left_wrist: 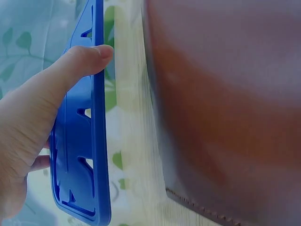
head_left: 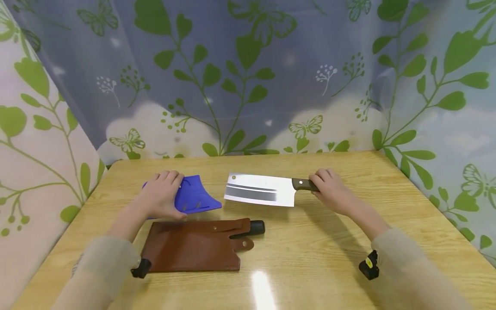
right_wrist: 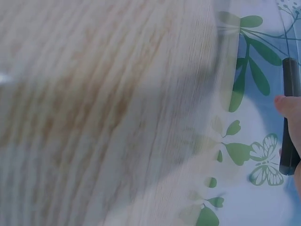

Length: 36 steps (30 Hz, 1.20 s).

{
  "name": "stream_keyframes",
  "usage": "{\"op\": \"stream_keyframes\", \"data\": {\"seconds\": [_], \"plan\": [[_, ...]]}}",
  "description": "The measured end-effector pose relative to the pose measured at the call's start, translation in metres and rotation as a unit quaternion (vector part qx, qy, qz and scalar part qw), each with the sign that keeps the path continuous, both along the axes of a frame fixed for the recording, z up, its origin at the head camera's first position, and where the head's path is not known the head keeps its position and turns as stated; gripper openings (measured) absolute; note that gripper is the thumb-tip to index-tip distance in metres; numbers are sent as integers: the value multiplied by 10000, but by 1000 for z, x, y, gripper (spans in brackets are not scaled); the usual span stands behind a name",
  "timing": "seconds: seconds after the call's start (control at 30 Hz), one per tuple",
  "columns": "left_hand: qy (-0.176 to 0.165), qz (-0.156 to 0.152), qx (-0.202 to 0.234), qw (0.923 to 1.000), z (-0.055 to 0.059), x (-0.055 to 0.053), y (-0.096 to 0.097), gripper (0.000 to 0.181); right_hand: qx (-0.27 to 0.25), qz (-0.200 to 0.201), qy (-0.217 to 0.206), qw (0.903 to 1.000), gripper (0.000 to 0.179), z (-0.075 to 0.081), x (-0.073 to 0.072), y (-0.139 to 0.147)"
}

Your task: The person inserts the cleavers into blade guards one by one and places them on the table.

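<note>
Apparently midway: in hand, not joined.
Gripping brown-handled rectangular steel cleaver (head_left: 260,190) in right hand (head_left: 331,192); pinching slotted blue plastic piece (head_left: 194,195) in left hand (head_left: 160,196).

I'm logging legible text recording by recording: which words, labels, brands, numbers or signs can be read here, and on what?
None can be read in any view.
Cleaver: no lettering discernible.
Blue plastic piece: cut-outs, no legible text.
Brown case: no readable marking.
Curtain: printed leaves and butterflies only.
Yellow mark on black wrist device: too small to make out.
</note>
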State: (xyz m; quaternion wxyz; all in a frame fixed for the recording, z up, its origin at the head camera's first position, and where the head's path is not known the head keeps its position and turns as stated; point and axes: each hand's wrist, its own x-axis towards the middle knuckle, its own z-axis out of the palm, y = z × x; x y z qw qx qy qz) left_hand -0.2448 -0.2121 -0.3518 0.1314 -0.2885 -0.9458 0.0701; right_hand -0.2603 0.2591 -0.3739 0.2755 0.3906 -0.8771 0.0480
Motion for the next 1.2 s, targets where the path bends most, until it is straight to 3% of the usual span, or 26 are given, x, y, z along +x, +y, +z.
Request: {"op": "stream_keyframes", "data": {"seconds": [0.27, 0.5, 0.6, 0.73, 0.8, 1.2], "plan": [[177, -242, 116, 9995, 5, 5, 15, 112, -262, 400, 544, 9974, 45, 6, 9, 6], [233, -624, 215, 9975, 11, 13, 25, 111, -587, 563, 539, 9952, 48, 12, 16, 12], [222, -699, 229, 9970, 9, 15, 28, 111, -629, 639, 611, 9941, 33, 13, 16, 14], [257, -773, 211, 9965, 6, 18, 33, 111, -629, 552, 694, 9941, 33, 14, 17, 15], [285, -814, 197, 9961, 6, 19, 36, 110, -634, 453, 673, 9947, 48, 14, 17, 14], [485, -955, 192, 9941, 3, 21, 45, 111, -636, 241, 648, 9956, 47, 13, 19, 5]]}}
